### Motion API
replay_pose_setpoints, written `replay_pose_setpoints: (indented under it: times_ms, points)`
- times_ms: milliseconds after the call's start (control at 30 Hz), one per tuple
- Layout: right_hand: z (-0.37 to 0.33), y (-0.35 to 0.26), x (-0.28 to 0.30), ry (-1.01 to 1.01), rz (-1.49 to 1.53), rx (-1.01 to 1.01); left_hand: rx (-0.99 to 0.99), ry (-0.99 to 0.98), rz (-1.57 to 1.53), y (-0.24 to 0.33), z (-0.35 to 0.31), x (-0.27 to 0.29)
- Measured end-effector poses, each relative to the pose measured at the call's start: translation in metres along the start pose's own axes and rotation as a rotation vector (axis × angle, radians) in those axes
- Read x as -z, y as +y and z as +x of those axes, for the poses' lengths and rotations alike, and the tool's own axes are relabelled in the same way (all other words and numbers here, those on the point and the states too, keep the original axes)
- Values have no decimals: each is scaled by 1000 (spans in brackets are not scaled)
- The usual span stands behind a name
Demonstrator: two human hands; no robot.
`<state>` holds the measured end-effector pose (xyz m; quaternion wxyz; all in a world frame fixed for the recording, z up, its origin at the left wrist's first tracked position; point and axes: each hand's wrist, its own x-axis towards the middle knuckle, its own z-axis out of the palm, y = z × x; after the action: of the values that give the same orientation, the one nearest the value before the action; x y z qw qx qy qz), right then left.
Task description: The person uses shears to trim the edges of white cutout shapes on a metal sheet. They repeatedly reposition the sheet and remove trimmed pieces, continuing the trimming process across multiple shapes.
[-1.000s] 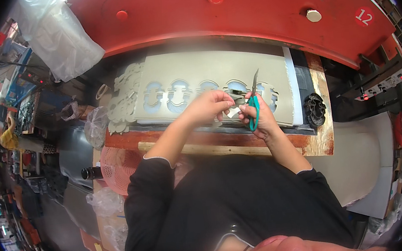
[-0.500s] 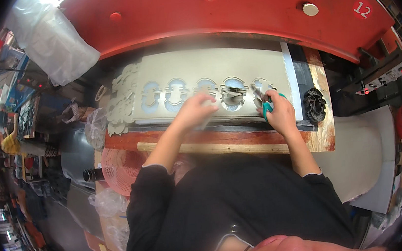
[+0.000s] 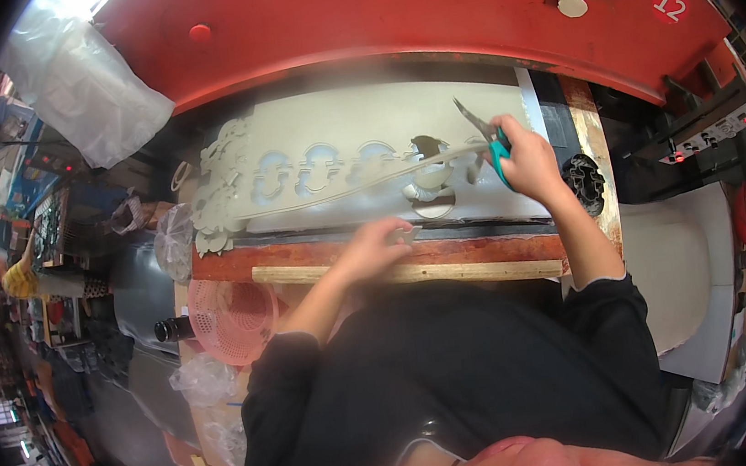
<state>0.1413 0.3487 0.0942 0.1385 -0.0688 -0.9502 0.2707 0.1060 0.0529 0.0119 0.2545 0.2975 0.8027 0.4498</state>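
My right hand (image 3: 530, 158) grips green-handled scissors (image 3: 494, 150) above the right part of a pale grey-beige sheet (image 3: 360, 119). The blades point up and away, apart from the sheet. A long narrow strip (image 3: 331, 191) of the same material stands raised across the sheet's near side, from the left pile toward my right hand; whether the hand touches it is hidden. Behind the strip runs a row of rounded cutouts (image 3: 317, 168). At the table's front edge my left hand (image 3: 373, 249) is closed with fingers bent, a small greyish thing at its fingertips, too small to name.
Cut scraps (image 3: 212, 196) pile at the sheet's left end. A dark wavy-edged metal cutting die (image 3: 584, 183) lies at the right. The red machine beam (image 3: 459, 21) spans the far side. A pink basket (image 3: 234, 318) stands at the near left, below a hanging plastic bag (image 3: 85, 91).
My left hand has drawn back from the cutouts to the front edge. My right hand has lifted the scissors up and off the sheet. The near-side strip has risen across the cutouts.
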Motion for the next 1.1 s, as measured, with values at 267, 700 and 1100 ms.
replay_pose_setpoints:
  times_ms: [267, 700, 1100]
  points:
    - [50, -8, 6, -35, 153, -157, -327, 217, 397, 10, 40, -45]
    - [50, 3, 1, -33, 300, -184, -593, 430, 685, -3, 33, -47]
    - [53, -7, 6, -21, 328, -211, -279, 234, 482, 27, 40, -14]
